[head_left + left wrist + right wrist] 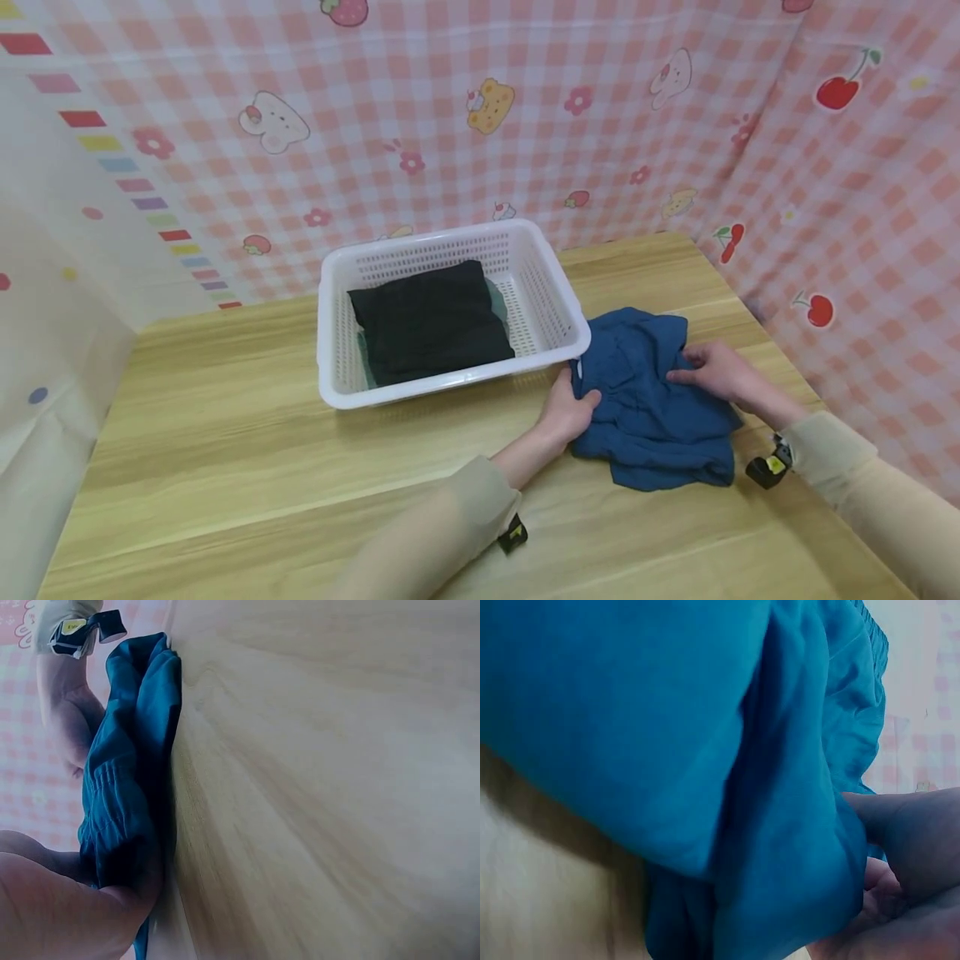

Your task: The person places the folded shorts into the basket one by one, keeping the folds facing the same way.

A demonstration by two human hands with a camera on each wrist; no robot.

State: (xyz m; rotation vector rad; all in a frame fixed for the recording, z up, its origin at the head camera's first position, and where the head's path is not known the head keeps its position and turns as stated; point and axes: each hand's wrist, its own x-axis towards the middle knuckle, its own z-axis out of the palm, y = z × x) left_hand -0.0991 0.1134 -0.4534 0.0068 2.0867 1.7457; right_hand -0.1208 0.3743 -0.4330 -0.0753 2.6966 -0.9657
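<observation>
Blue shorts (637, 392) with a gathered elastic waist lie rumpled on the table, right of the white basket. My left hand (567, 408) pinches their left edge near a small white tag, with the thumb on top. In the left wrist view, the gathered waistband (112, 795) runs up from that hand's thumb. At the right edge of the shorts, my right hand (718, 371) pinches the cloth between thumb and fingers. The right wrist view shows a loose blue fold (780, 825) beside those fingers, whose tips are partly hidden.
The white slotted basket (453, 385) stands at the back middle, touching or nearly touching the shorts. Inside it a folded black garment (431, 325) lies over a green one (497, 302). A pink checked curtain (450, 100) borders the wooden table (225, 467) at the back and right.
</observation>
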